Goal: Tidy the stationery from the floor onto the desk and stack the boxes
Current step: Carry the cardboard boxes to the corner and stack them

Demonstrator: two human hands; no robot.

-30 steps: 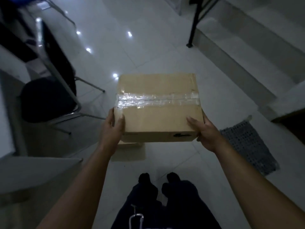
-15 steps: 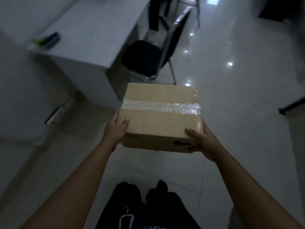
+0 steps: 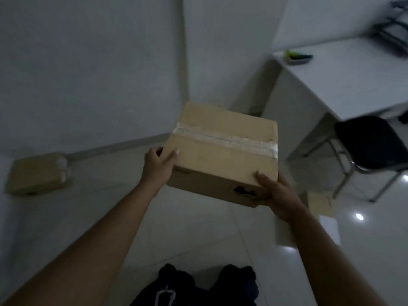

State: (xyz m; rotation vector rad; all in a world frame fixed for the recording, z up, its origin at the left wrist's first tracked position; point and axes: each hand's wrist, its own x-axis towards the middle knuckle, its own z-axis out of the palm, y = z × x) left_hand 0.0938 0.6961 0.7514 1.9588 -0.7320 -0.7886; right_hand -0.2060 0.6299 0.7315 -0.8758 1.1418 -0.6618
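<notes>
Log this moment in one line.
taped cardboard box: held aloft; left hand: near-left corner; right hand: near-right corner; second cardboard box: floor by wall

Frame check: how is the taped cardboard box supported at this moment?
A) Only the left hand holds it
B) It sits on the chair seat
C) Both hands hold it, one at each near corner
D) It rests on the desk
C: the left hand and the right hand each grip a near corner of the taped box, which is held above the floor.

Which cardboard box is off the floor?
The taped box, held by the left hand and right hand; the box by the wall lies on the floor.
</notes>
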